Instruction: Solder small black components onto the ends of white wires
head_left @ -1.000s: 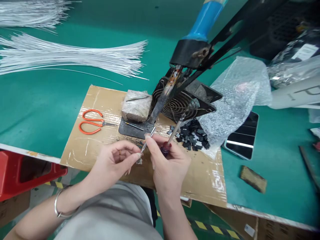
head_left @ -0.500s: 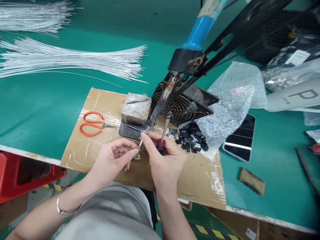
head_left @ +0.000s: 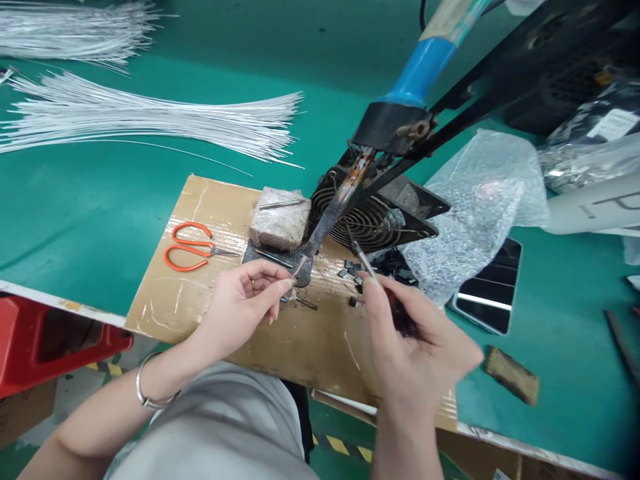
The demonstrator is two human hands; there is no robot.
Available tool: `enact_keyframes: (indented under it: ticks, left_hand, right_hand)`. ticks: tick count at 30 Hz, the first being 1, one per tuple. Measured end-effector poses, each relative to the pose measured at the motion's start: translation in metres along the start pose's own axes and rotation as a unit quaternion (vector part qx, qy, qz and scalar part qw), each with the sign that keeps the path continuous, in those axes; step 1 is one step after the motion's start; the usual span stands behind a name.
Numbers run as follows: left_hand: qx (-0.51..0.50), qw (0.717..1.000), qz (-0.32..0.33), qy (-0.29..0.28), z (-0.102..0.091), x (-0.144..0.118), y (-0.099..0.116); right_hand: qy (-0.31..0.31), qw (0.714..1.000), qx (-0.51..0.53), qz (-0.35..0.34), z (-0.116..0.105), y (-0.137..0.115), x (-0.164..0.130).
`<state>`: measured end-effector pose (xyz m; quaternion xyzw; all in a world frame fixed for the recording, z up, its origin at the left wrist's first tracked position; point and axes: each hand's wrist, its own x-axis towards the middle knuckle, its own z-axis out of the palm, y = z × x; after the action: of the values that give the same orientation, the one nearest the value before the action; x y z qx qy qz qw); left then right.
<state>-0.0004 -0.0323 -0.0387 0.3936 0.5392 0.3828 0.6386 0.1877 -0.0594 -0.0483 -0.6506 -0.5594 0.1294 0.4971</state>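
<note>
My left hand (head_left: 245, 300) pinches a small thin metal pin between thumb and forefinger, its end right at the tip of the fixed soldering iron (head_left: 333, 213). The iron has a blue handle and slants down from a black bracket onto a dark metal plate (head_left: 273, 257). My right hand (head_left: 415, 340) is blurred and apart from the left, to its right. It grips a screwdriver (head_left: 363, 259) with a dark red handle, shaft pointing up and left. Behind that shaft lies a pile of small black parts (head_left: 395, 263).
The work sits on a taped cardboard sheet (head_left: 200, 307) over a green table. On it are orange scissors (head_left: 193, 247), a grey block (head_left: 280, 217) and a black fan (head_left: 370, 217). White wire bundles (head_left: 150, 120) lie far left; a bubble-wrap bag (head_left: 470, 200), phone (head_left: 487, 293), brown block (head_left: 510, 373) right.
My right hand has pulled away to the right with the screwdriver. My left hand has kept the pin and raised it slightly to the iron's tip.
</note>
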Motion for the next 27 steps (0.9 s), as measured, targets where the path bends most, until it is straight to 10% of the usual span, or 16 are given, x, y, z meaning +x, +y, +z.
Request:
enact_keyframes:
  ticks: [8, 27]
  left_hand:
    - [-0.026, 0.999, 0.03, 0.009, 0.009, 0.008, 0.015]
    - [-0.036, 0.999, 0.028, 0.004, 0.011, 0.011, 0.016]
  right_hand:
    - [-0.044, 0.962, -0.146, -0.228, -0.02, 0.01, 0.022]
    - [-0.066, 0.943, -0.185, -0.269, -0.027, 0.007, 0.027]
